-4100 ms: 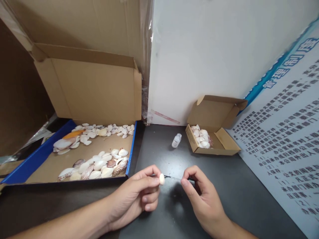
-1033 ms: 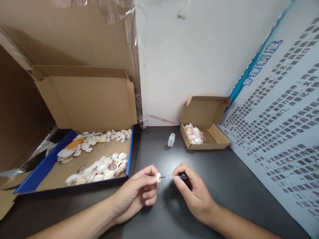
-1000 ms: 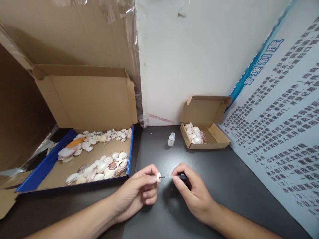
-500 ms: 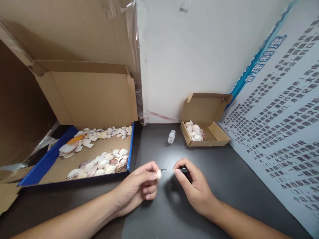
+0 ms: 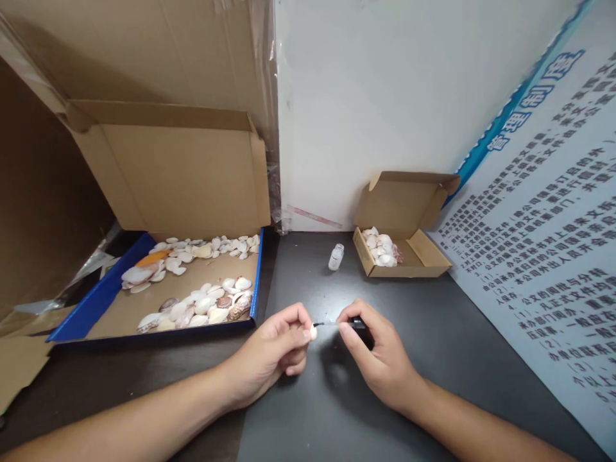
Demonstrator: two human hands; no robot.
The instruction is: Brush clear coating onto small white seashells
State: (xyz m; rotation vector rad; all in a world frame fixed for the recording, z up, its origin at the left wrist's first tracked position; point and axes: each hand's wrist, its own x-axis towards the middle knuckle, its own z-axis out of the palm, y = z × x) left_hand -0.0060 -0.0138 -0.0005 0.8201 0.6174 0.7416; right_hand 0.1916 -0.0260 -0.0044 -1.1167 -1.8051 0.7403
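Between thumb and forefinger, my left hand (image 5: pixel 282 340) pinches a small white seashell (image 5: pixel 314 332), mostly covered by the fingertips. My right hand (image 5: pixel 378 353) is closed on a black-capped brush (image 5: pixel 357 324) with a thin clear stem. Its dark bristle tip points left and meets the shell's upper edge, as far as I can see. Beyond both hands, a small uncapped glass bottle (image 5: pixel 336 256) with a white label stands upright on the dark table.
A large blue-edged cardboard box (image 5: pixel 256 276) lies open at the left, with several shells in two groups. At the back right, a small open cardboard box (image 5: pixel 409 271) holds a pile of shells (image 5: pixel 381 247). A printed sheet (image 5: pixel 539 212) covers the right side.
The shell has turned in my left fingers, so less of it shows. Both hands still hold the same things. The whole view has shifted slightly.
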